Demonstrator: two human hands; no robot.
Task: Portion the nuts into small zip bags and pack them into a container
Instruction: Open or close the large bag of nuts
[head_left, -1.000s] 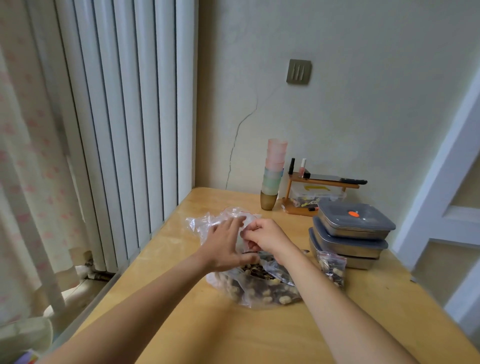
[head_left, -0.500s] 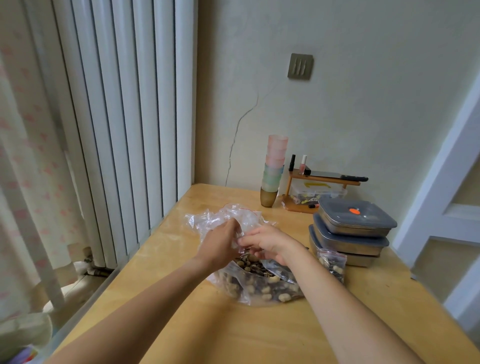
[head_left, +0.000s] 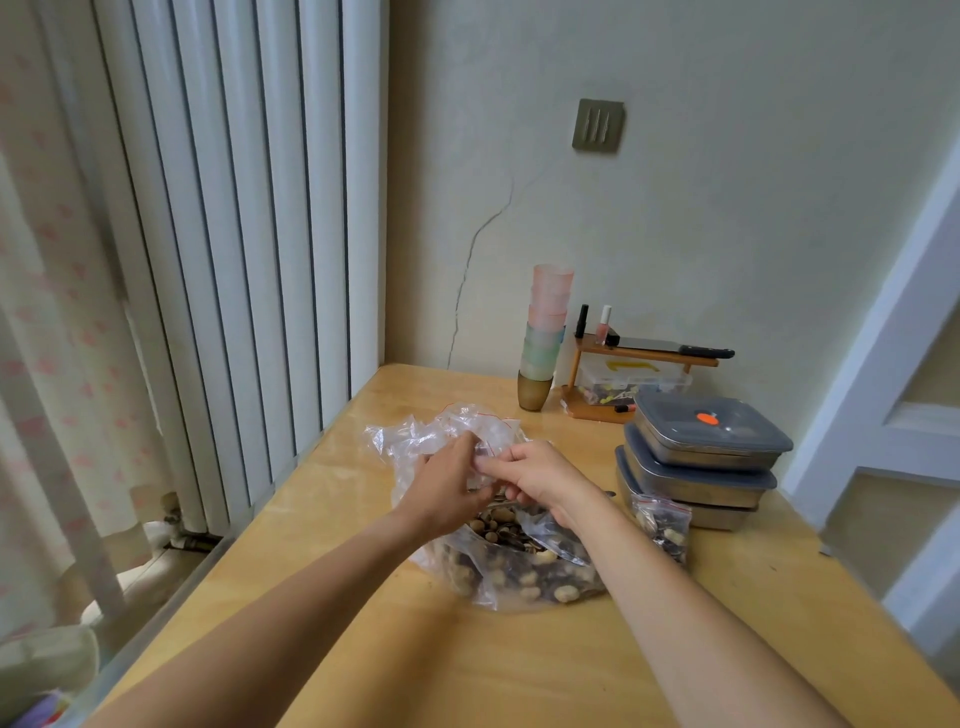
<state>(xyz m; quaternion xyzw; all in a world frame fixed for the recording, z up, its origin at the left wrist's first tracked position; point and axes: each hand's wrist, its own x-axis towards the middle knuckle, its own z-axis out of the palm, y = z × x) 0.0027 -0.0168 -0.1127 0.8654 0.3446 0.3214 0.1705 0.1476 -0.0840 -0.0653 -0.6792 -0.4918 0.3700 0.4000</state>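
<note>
A large clear plastic bag of mixed nuts (head_left: 519, 574) lies on the wooden table (head_left: 467, 670) in front of me. Behind it sits a crumpled pile of small clear zip bags (head_left: 415, 434) with red seal lines. My left hand (head_left: 449, 488) and my right hand (head_left: 540, 480) meet above the nut bag, fingers pinching one small zip bag (head_left: 485, 452) between them. A filled small zip bag of nuts (head_left: 661, 526) leans against a stack of three steel containers with grey lids (head_left: 701, 460) at the right.
A stack of pastel cups (head_left: 545, 335) and a small wooden shelf (head_left: 639, 374) with bottles and a box stand by the back wall. A white ribbed radiator (head_left: 249, 234) runs along the table's left edge. A white door frame (head_left: 883, 364) rises at the right.
Both hands stayed above the nut bag and shifted slightly, fingers working the small zip bag. The view dipped a little. Nothing else moved.
</note>
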